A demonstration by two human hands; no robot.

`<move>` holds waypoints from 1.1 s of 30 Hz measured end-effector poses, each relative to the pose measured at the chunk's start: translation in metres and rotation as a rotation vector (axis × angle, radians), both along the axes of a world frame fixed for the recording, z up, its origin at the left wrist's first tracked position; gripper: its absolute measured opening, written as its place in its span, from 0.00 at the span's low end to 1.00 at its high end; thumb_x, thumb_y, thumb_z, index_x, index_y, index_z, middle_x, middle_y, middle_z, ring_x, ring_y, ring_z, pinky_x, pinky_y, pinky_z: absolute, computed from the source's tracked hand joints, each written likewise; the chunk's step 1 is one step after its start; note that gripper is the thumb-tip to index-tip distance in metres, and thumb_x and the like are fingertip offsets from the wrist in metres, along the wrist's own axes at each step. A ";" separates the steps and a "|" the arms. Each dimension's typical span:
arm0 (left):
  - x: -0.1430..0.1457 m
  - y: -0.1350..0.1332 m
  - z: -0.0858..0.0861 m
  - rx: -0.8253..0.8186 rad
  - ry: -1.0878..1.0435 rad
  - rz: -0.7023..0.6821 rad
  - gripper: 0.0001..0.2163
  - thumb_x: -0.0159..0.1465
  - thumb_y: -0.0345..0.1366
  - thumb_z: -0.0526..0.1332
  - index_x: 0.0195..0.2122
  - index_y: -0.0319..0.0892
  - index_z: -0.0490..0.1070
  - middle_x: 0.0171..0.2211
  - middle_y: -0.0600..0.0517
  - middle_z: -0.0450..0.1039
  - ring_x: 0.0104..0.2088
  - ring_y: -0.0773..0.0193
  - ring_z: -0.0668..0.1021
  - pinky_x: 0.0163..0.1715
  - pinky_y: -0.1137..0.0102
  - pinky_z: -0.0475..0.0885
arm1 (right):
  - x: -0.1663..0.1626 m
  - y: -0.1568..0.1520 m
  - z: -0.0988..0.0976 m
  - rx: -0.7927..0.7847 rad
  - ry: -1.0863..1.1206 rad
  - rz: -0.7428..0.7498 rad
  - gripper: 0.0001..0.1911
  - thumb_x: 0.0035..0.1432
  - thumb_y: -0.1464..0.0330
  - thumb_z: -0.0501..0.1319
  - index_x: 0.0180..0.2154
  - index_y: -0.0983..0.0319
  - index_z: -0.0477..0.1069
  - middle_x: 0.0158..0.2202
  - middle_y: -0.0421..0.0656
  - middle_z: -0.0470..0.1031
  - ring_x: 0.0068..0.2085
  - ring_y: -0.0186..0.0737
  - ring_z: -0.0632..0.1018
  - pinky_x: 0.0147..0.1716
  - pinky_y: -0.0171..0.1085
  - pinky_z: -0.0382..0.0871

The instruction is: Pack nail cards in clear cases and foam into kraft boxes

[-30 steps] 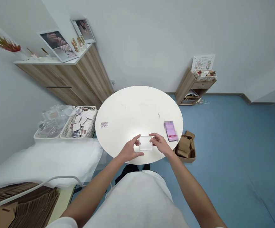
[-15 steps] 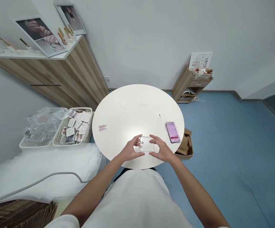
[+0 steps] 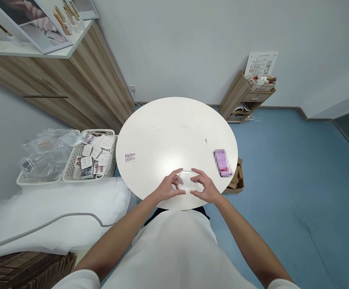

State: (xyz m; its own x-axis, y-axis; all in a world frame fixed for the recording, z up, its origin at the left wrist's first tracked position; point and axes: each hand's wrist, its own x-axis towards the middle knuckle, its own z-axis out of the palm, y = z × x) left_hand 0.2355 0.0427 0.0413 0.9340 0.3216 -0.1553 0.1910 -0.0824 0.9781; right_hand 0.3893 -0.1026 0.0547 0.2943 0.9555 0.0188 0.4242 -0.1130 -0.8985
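Note:
A small clear plastic box [image 3: 187, 180] is held between both hands over the near edge of the round white table [image 3: 168, 132]. My left hand [image 3: 167, 187] grips its left side with thumb and fingers curled round it. My right hand [image 3: 204, 186] grips its right side the same way. A small strip of pink press-on nails [image 3: 130, 157] lies on the table's left side, apart from both hands. A pink phone [image 3: 223, 162] lies near the table's right edge.
Two white baskets [image 3: 66, 154] of clear boxes and nail packets stand left of the table on a white-covered surface. Cardboard boxes [image 3: 236, 180] sit on the blue floor by the table's right side. A wooden cabinet stands at back left, a small shelf unit [image 3: 245, 98] at back right.
Both hands have stayed on the clear box, closing in slightly round it. The camera has shifted, so the cabinet and baskets have slid toward the left and upper edge.

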 end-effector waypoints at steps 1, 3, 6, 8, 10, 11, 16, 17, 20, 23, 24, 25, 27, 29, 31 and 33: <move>0.001 0.000 0.000 -0.008 0.004 0.008 0.38 0.47 0.36 0.66 0.58 0.49 0.48 0.33 0.54 0.67 0.25 0.72 0.68 0.33 0.69 0.68 | 0.002 0.002 -0.001 -0.001 0.005 0.002 0.21 0.42 0.67 0.64 0.41 0.58 0.66 0.56 0.49 0.57 0.46 0.46 0.69 0.39 0.44 0.68; 0.004 0.001 0.000 -0.018 0.000 0.027 0.37 0.48 0.36 0.65 0.57 0.49 0.49 0.31 0.54 0.66 0.26 0.72 0.68 0.33 0.70 0.68 | 0.008 0.005 -0.001 -0.006 0.007 0.013 0.21 0.40 0.67 0.65 0.40 0.58 0.67 0.55 0.49 0.58 0.45 0.45 0.70 0.39 0.44 0.68; 0.008 0.003 0.002 -0.022 -0.012 0.057 0.36 0.48 0.37 0.65 0.57 0.48 0.50 0.31 0.55 0.66 0.26 0.72 0.67 0.32 0.70 0.68 | 0.015 0.011 -0.001 -0.009 0.006 0.035 0.21 0.40 0.67 0.66 0.40 0.58 0.68 0.55 0.49 0.59 0.43 0.44 0.72 0.39 0.44 0.69; 0.011 0.003 0.003 -0.024 -0.009 0.076 0.36 0.48 0.37 0.65 0.57 0.48 0.50 0.31 0.55 0.65 0.25 0.72 0.67 0.31 0.70 0.68 | 0.019 0.015 -0.001 -0.003 0.033 0.042 0.21 0.39 0.68 0.66 0.39 0.58 0.68 0.54 0.49 0.60 0.44 0.45 0.71 0.39 0.43 0.70; 0.012 0.004 0.003 -0.032 -0.002 0.091 0.36 0.48 0.37 0.65 0.57 0.48 0.51 0.30 0.56 0.64 0.26 0.72 0.68 0.32 0.70 0.67 | 0.022 0.017 -0.002 0.003 0.087 0.039 0.21 0.38 0.67 0.67 0.40 0.58 0.69 0.53 0.49 0.60 0.46 0.45 0.70 0.40 0.43 0.70; 0.013 0.005 0.003 -0.039 0.003 0.095 0.36 0.48 0.36 0.65 0.57 0.48 0.51 0.30 0.56 0.64 0.26 0.72 0.68 0.32 0.70 0.67 | 0.023 0.019 -0.003 0.005 0.122 0.037 0.22 0.38 0.67 0.67 0.40 0.58 0.69 0.53 0.48 0.60 0.48 0.46 0.69 0.41 0.43 0.70; 0.015 0.007 0.003 -0.086 0.015 0.094 0.36 0.48 0.36 0.65 0.57 0.47 0.50 0.30 0.55 0.64 0.28 0.70 0.69 0.32 0.70 0.67 | 0.026 0.024 -0.010 -0.004 0.263 0.028 0.23 0.35 0.66 0.69 0.38 0.58 0.69 0.51 0.48 0.62 0.51 0.46 0.67 0.42 0.43 0.70; 0.015 0.008 0.002 -0.102 0.016 0.095 0.35 0.48 0.36 0.65 0.57 0.47 0.50 0.31 0.54 0.64 0.29 0.70 0.70 0.33 0.70 0.67 | 0.027 0.025 -0.010 -0.006 0.275 0.028 0.23 0.35 0.66 0.69 0.38 0.58 0.69 0.51 0.48 0.62 0.51 0.47 0.67 0.42 0.43 0.70; 0.016 0.008 0.001 -0.164 0.013 0.104 0.35 0.48 0.36 0.66 0.56 0.47 0.50 0.34 0.53 0.65 0.32 0.68 0.71 0.34 0.70 0.68 | 0.028 0.027 -0.012 0.003 0.301 0.032 0.22 0.35 0.66 0.69 0.37 0.58 0.69 0.50 0.48 0.63 0.51 0.47 0.67 0.42 0.44 0.70; 0.017 0.007 -0.001 -0.213 0.006 0.108 0.36 0.48 0.35 0.66 0.56 0.47 0.50 0.33 0.52 0.65 0.33 0.68 0.72 0.34 0.70 0.68 | 0.028 0.028 -0.012 0.017 0.340 0.028 0.22 0.34 0.66 0.69 0.37 0.59 0.70 0.49 0.48 0.63 0.50 0.47 0.68 0.42 0.44 0.70; 0.018 0.007 -0.002 -0.226 0.007 0.109 0.36 0.48 0.35 0.66 0.56 0.46 0.50 0.33 0.52 0.66 0.33 0.67 0.72 0.34 0.70 0.68 | 0.028 0.027 -0.013 0.017 0.355 0.023 0.22 0.34 0.65 0.69 0.36 0.59 0.70 0.49 0.48 0.63 0.50 0.47 0.68 0.41 0.44 0.71; 0.018 0.006 -0.002 -0.239 0.012 0.108 0.36 0.48 0.35 0.66 0.56 0.46 0.50 0.33 0.52 0.66 0.33 0.67 0.72 0.34 0.70 0.68 | 0.027 0.026 -0.013 0.016 0.372 0.013 0.22 0.34 0.65 0.69 0.36 0.59 0.70 0.49 0.48 0.64 0.49 0.47 0.69 0.41 0.44 0.71; 0.018 0.005 -0.002 -0.270 0.021 0.105 0.36 0.47 0.35 0.67 0.55 0.46 0.51 0.34 0.51 0.67 0.34 0.67 0.72 0.34 0.69 0.68 | 0.026 0.025 -0.013 0.012 0.409 -0.018 0.22 0.34 0.65 0.69 0.36 0.59 0.70 0.49 0.48 0.64 0.48 0.46 0.70 0.39 0.44 0.72; 0.018 0.004 -0.001 -0.306 0.023 0.109 0.36 0.46 0.35 0.67 0.55 0.46 0.52 0.36 0.50 0.67 0.35 0.66 0.73 0.34 0.69 0.69 | 0.026 0.025 -0.013 0.017 0.427 -0.043 0.21 0.35 0.65 0.68 0.36 0.60 0.69 0.49 0.49 0.64 0.46 0.46 0.71 0.37 0.43 0.72; 0.019 0.003 0.001 -0.345 0.013 0.132 0.36 0.47 0.35 0.67 0.56 0.46 0.51 0.38 0.49 0.67 0.36 0.65 0.73 0.35 0.68 0.69 | 0.027 0.028 -0.011 0.016 0.434 -0.044 0.22 0.35 0.65 0.68 0.36 0.60 0.69 0.50 0.49 0.64 0.45 0.44 0.71 0.37 0.43 0.72; 0.020 0.004 0.004 -0.384 0.001 0.157 0.37 0.48 0.34 0.66 0.57 0.47 0.49 0.38 0.49 0.67 0.36 0.66 0.73 0.36 0.68 0.69 | 0.030 0.033 -0.009 -0.003 0.455 -0.028 0.22 0.35 0.66 0.68 0.37 0.59 0.68 0.51 0.48 0.63 0.42 0.41 0.73 0.37 0.42 0.72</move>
State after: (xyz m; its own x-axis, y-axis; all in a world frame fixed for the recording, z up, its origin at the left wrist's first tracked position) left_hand 0.2558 0.0469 0.0450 0.8781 0.3785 -0.2928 0.1734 0.3187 0.9319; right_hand 0.4193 -0.0700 0.0461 0.2975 0.9470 -0.1210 -0.0170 -0.1214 -0.9925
